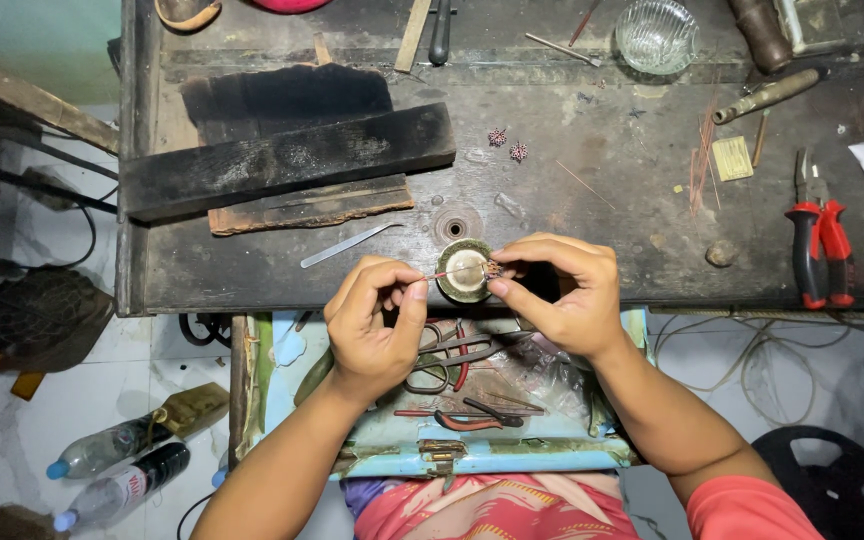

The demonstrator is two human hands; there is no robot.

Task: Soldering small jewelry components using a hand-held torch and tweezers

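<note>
an open blue drawer (pixel 392 455) of pliers and scissors is seen nearest, below a dark workbench (pixel 592 180) where red pliers (pixel 820 250), a glass bowl (pixel 656 35) and charred wood blocks (pixel 287 155) are spread. both forearms are raised from below. a thin wire (pixel 449 271) is pinched by the left hand (pixel 372 325); a small ornament (pixel 493 268) is pinched by the right hand (pixel 562 295), over a round dish (pixel 464 270).

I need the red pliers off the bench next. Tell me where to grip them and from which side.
Grip the pliers by the red handles, coming from the bench's near edge. They lie flat at the right, jaws pointing away and handle ends toward the edge, with bare bench on both sides. The right hand is nearer.
</note>
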